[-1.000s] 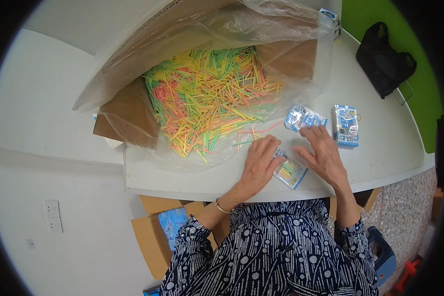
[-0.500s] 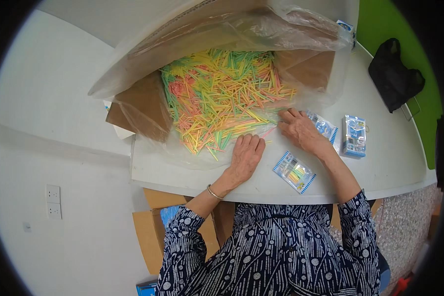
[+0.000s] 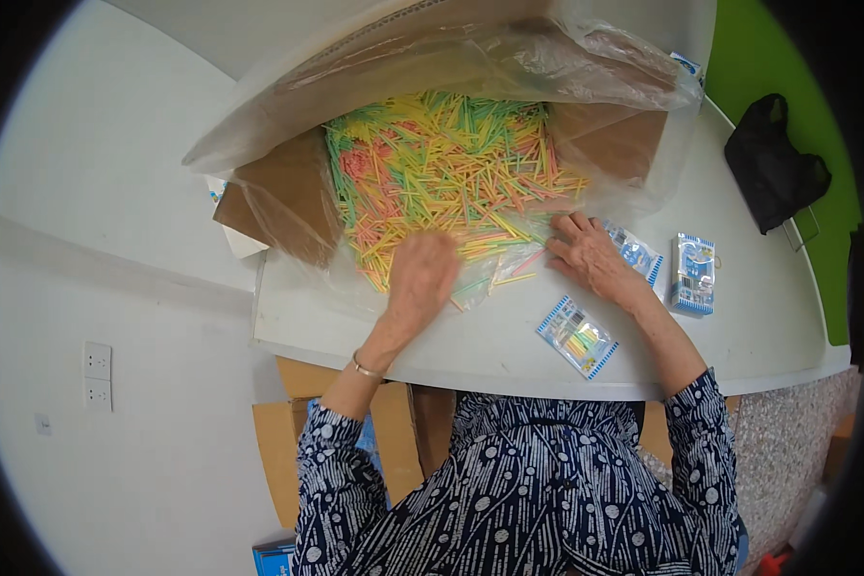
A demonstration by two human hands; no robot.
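A heap of thin yellow, green and pink sticks (image 3: 470, 182) spills from a cardboard box lined with clear plastic (image 3: 538, 58). My left hand (image 3: 422, 278), smeared by motion, is over the front left of the heap; its fingers do not show clearly. At the heap's front right corner rests my right hand (image 3: 595, 259), fingers curled down around something hidden, with a few loose sticks beside the fingertips. A clear and blue packet (image 3: 578, 338) with sticks inside lies in front of it. Another blue packet (image 3: 640, 257) lies just right of the same hand.
A bundle of blue and white packets (image 3: 693, 274) stands farther right on the white table (image 3: 451, 350). Brown box flaps (image 3: 278, 202) flank the heap. A black bag (image 3: 778, 163) hangs beside the green panel at the right. Below the table edge is an open carton (image 3: 283, 461).
My left hand has moved left and farther over the heap, away from the right hand. My right hand has stayed at the heap's corner. The view has shifted slightly.
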